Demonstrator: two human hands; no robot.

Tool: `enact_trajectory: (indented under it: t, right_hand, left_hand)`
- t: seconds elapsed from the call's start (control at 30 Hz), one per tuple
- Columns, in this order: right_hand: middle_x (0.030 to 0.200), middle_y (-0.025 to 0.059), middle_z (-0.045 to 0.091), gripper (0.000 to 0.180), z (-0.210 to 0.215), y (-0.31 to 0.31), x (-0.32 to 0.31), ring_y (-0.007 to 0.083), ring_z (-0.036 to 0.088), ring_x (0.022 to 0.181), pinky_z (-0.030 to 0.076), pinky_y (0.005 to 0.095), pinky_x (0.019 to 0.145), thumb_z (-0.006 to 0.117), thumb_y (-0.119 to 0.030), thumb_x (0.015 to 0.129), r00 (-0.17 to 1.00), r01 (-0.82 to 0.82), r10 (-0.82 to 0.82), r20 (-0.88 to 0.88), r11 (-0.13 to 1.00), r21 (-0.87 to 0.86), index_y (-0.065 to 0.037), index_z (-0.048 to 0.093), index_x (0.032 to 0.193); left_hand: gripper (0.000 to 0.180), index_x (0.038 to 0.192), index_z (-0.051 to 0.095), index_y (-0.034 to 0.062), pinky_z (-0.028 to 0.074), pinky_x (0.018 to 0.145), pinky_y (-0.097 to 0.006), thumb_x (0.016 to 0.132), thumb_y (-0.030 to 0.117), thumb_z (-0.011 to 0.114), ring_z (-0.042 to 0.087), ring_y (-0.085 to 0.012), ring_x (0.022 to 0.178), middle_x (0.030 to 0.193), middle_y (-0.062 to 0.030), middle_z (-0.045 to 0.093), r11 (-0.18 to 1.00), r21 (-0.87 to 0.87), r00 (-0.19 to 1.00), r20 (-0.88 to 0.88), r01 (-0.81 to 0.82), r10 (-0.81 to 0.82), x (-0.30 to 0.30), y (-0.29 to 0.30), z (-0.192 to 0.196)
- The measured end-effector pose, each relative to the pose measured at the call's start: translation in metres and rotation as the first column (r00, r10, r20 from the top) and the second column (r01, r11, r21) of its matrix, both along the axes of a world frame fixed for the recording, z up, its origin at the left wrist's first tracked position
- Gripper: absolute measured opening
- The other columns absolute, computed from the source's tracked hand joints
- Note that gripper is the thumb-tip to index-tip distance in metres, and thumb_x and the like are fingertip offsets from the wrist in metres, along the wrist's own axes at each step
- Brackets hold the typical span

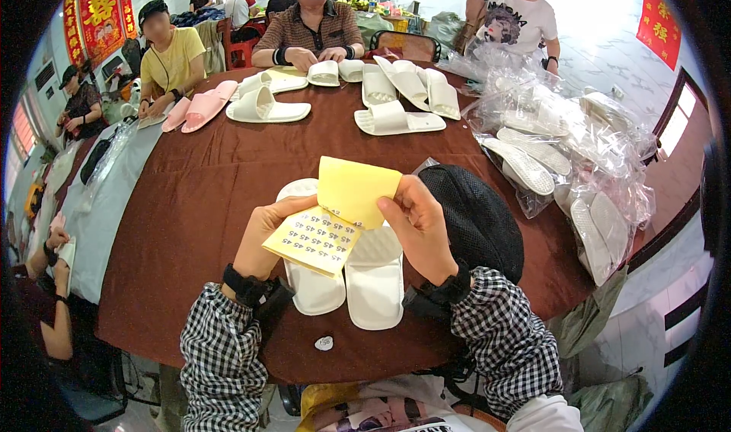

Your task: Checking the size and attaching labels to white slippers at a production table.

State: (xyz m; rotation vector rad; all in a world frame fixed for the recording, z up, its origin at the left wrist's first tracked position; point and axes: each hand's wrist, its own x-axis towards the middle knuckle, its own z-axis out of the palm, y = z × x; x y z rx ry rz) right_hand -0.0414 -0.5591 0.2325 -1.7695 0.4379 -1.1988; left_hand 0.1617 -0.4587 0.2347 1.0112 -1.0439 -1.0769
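My left hand [263, 238] and my right hand [417, 225] hold a yellow sheet of small round stickers [329, 223] between them, its top part folded back. The left hand pinches the sheet's left edge. The right hand's fingers press on its right side near the fold. Directly under the sheet a pair of white slippers [358, 276] lies side by side on the brown tablecloth [198, 204]. Both wrists carry black bands and checked sleeves.
A black mesh cap [476, 215] lies right of the slippers. Clear bags of white slippers [563, 150] pile up at the right. More white and pink slippers [320, 97] lie at the far side, where several other people sit. A small white scrap [324, 343] lies near the table's edge.
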Motion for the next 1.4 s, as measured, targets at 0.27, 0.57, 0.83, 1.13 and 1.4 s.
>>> enact_trajectory:
  t: [0.27,0.57,0.83,1.13,1.4]
  right_hand:
    - [0.098,0.0038,0.059,0.016,0.016,-0.006,-0.019,0.0090,0.055,0.091,0.044,0.0246,0.082,0.051,-0.003,0.095,0.976,-0.140,0.109,0.191,0.977,0.159,0.000,0.051,0.110]
    - [0.132,0.0092,0.040,0.017,0.017,0.011,0.000,0.0151,0.048,0.116,0.042,0.0287,0.096,0.056,-0.014,0.095,0.954,-0.284,0.299,-0.021,0.923,0.259,0.002,0.058,0.099]
    - [0.082,-0.0032,0.057,0.013,0.010,0.009,0.002,0.0013,0.050,0.074,0.041,0.0185,0.065,0.053,-0.014,0.098,0.992,-0.128,0.121,0.040,0.953,0.275,-0.002,0.055,0.101]
    - [0.085,0.0013,0.060,0.027,0.003,0.012,0.008,0.0035,0.052,0.072,0.044,0.0212,0.062,0.057,-0.008,0.095,0.998,-0.026,0.014,0.060,0.979,0.204,0.000,0.047,0.118]
    - [0.078,0.0051,0.062,0.049,0.007,0.015,0.006,0.0057,0.054,0.067,0.045,0.0216,0.059,0.061,-0.005,0.092,0.994,0.004,0.001,-0.109,0.999,0.041,-0.006,0.037,0.135]
  left_hand:
    - [0.026,0.107,0.066,-0.0019,0.051,0.068,-0.026,0.096,0.017,0.053,0.062,-0.0106,0.075,0.100,-0.0089,0.069,0.994,0.073,0.995,0.050,-0.086,0.083,0.008,0.003,-0.005]
    - [0.017,0.100,0.062,-0.0065,0.050,0.066,-0.026,0.089,0.001,0.051,0.060,-0.0120,0.074,0.093,-0.0087,0.064,0.966,0.053,0.864,0.436,0.254,-0.252,-0.009,0.007,-0.004]
    - [0.060,0.142,0.032,0.0016,0.047,0.093,-0.033,0.086,-0.001,0.055,0.059,-0.0190,0.105,0.117,-0.0121,0.059,0.940,-0.063,0.841,0.471,0.334,-0.267,-0.012,0.008,-0.001]
    - [0.082,0.153,0.007,0.0116,0.044,0.095,-0.030,0.088,-0.008,0.052,0.056,-0.0155,0.110,0.129,-0.0121,0.054,0.961,-0.214,0.984,0.052,0.177,-0.170,-0.022,0.009,0.010]
    - [0.052,0.136,0.047,0.0052,0.048,0.090,-0.027,0.087,-0.003,0.061,0.054,-0.0105,0.109,0.128,-0.0056,0.051,0.954,-0.123,0.938,0.254,0.273,-0.236,-0.025,0.010,0.009]
